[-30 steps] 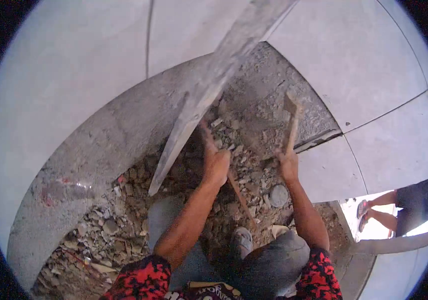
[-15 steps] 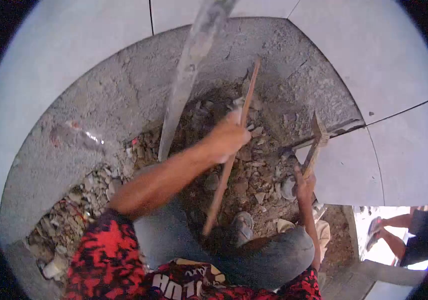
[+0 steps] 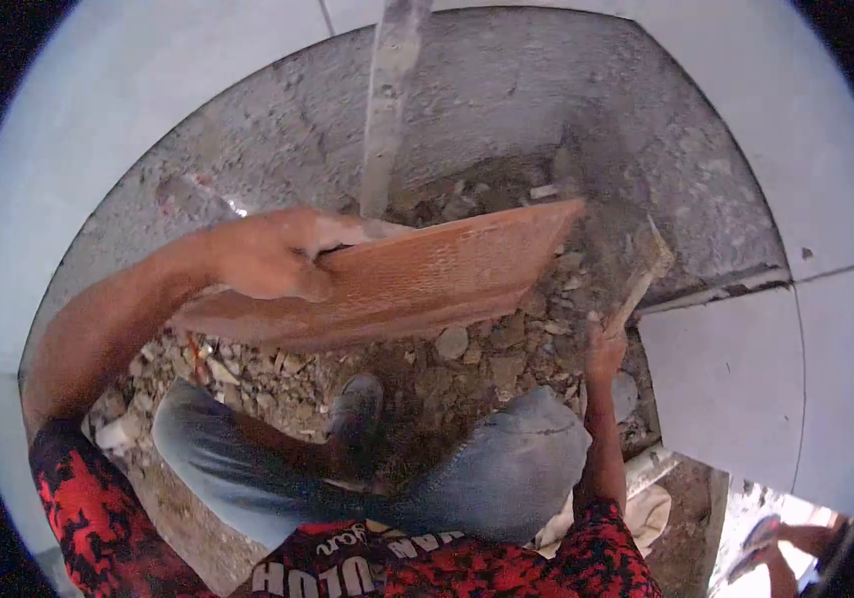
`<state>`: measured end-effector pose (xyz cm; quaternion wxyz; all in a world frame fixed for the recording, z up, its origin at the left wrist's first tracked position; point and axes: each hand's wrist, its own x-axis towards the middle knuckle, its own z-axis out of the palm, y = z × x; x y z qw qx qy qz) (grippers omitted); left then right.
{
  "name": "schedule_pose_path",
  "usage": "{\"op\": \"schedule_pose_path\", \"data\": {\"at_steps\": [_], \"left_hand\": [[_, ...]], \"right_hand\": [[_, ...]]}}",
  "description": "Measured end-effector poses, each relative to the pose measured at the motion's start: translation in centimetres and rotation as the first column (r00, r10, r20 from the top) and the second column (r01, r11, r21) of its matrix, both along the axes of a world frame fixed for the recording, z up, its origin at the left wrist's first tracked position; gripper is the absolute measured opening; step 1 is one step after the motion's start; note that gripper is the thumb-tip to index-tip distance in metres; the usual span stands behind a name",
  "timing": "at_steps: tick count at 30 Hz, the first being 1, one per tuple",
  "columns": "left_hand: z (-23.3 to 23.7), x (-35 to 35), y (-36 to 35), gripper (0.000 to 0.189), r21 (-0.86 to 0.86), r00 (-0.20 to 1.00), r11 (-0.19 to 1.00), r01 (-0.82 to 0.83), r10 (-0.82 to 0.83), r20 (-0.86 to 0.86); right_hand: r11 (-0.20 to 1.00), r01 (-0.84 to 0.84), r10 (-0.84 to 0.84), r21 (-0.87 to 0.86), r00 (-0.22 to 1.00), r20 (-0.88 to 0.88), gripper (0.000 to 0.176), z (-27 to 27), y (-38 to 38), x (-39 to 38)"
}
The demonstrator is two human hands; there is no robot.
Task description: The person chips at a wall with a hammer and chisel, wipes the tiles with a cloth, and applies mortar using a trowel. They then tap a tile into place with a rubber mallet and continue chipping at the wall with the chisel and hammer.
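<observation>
Now grasping tile slab with left hand, clear of rubble; clenching hammer at 3 o'clock with right hand.

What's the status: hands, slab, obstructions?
Left hand gripping tile slab edge, tilted above rubble. Right hand on hammer handle. Leaning plank beyond slab.

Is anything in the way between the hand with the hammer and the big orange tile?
Nothing visible. The right hand, gripping the hammer, is near the right end of the orange tile, with open space between; rubble lies underneath. The left hand holds its other end.
</observation>
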<state>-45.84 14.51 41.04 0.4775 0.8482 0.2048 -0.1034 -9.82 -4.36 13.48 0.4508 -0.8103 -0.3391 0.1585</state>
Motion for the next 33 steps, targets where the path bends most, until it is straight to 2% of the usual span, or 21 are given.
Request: {"op": "schedule_pose_path", "data": {"at_steps": [1,4,6,7,8,9,10,12,13,15,16,18,20,22,23,25,26,27,28,29,33], "left_hand": [[0.8,-0.8,-0.3,0.063,-0.007,1.000,1.000,-0.023,0.022,-0.015],[2.2,-3.2,-0.6,0.060,0.004,0.978,0.998,-0.058,0.058,-0.200],[2.2,-5.4,-0.6,0.058,0.076,0.923,0.988,-0.137,0.155,-0.352],[1.9,-6.7,-0.6,0.058,0.079,0.917,0.986,-0.149,0.167,-0.363],[1.4,-8.1,-0.6,0.058,0.068,0.908,0.977,-0.200,0.211,-0.361],[1.0,-9.3,-0.5,0.057,0.057,0.900,0.967,-0.247,0.250,-0.356],[1.5,-9.8,-0.8,0.057,0.051,0.901,0.969,-0.240,0.242,-0.361],[2.0,-10.1,-1.6,0.056,0.232,0.829,0.929,-0.287,0.362,-0.425],[1.6,-10.6,-1.4,0.056,0.210,0.840,0.943,-0.259,0.327,-0.434],[0.8,-12.6,-0.9,0.054,0.230,0.640,0.864,-0.449,0.490,-0.591],[0.1,-14.4,-0.6,0.054,0.216,0.655,0.881,-0.422,0.460,-0.599],[-3.0,-19.3,0.0,0.046,0.021,0.642,0.740,-0.672,0.596,-0.482],[-5.7,-22.5,1.2,0.040,-0.218,0.576,0.537,-0.815,0.707,-0.410],[-6.3,-23.2,1.8,0.032,-0.131,0.528,0.518,-0.845,0.773,-0.352],[-6.7,-23.5,2.7,0.032,-0.148,0.560,0.550,-0.822,0.735,-0.382],[-6.7,-24.8,4.9,0.032,0.085,0.696,0.773,-0.628,0.608,-0.382],[-7.2,-27.3,5.7,0.031,0.185,0.683,0.769,-0.612,0.632,-0.366],[-7.5,-27.1,6.1,0.031,0.275,0.689,0.768,-0.579,0.641,-0.339],[-7.8,-26.1,6.3,0.032,0.374,0.700,0.797,-0.475,0.599,-0.389],[-8.7,-26.0,7.4,0.033,0.385,0.726,0.798,-0.463,0.591,-0.352],[-9.6,-26.2,9.0,0.035,0.431,0.741,0.740,-0.517,0.639,-0.209]], "right_hand": [[0.997,0.029,-0.023,-0.068,0.997,0.074,0.045,-1.6,0.1,0.5],[0.988,-0.008,0.000,-0.155,0.999,-0.053,0.045,-1.0,0.8,-0.9],[0.971,0.004,0.011,-0.238,0.998,0.060,0.046,-5.1,0.3,-0.3],[0.998,0.030,-0.027,-0.048,0.997,0.067,0.045,-6.7,0.4,-0.1],[0.988,0.060,-0.070,0.139,0.995,0.067,0.044,-3.7,1.5,-2.3],[0.996,0.000,-0.021,-0.091,0.971,-0.236,0.045,0.5,1.1,-3.1],[0.995,0.006,-0.029,-0.098,0.970,-0.240,0.045,-0.8,1.2,-2.7],[0.991,-0.111,0.126,-0.077,0.964,0.235,0.042,-4.0,-0.3,-0.9],[0.992,-0.080,0.102,-0.100,0.967,0.232,0.042,-5.0,-1.3,-0.7],[0.981,-0.061,0.101,-0.182,0.970,0.222,0.039,-5.5,-1.9,-0.4],[0.980,-0.031,0.075,-0.198,0.973,0.220,0.039,-4.0,-1.6,-1.5],[0.995,0.052,-0.033,0.087,0.977,-0.211,0.035,0.3,-1.6,-4.3],[0.974,-0.091,0.114,-0.209,0.988,0.101,0.034,-3.6,-4.3,-1.4],[0.978,-0.036,-0.004,-0.204,0.982,-0.191,0.032,-2.3,-5.2,-3.1],[0.971,0.006,-0.054,-0.240,0.980,-0.193,0.032,-1.8,-6.3,-3.4],[0.847,-0.069,-0.079,-0.527,0.964,-0.254,0.035,-1.5,-8.0,-4.3],[0.976,-0.082,-0.002,-0.202,0.923,-0.384,0.038,-3.5,-9.5,-4.9],[0.989,-0.035,0.098,0.145,0.885,-0.456,0.041,-5.0,-11.0,-5.8],[0.967,-0.129,0.057,-0.217,0.949,-0.312,0.042,-6.4,-12.5,-6.7],[0.807,-0.136,0.048,-0.574,0.985,-0.165,0.044,-6.8,-12.9,-7.4],[0.638,-0.043,0.029,-0.769,0.999,-0.032,0.034,-14.9,-17.4,-12.2]]}}
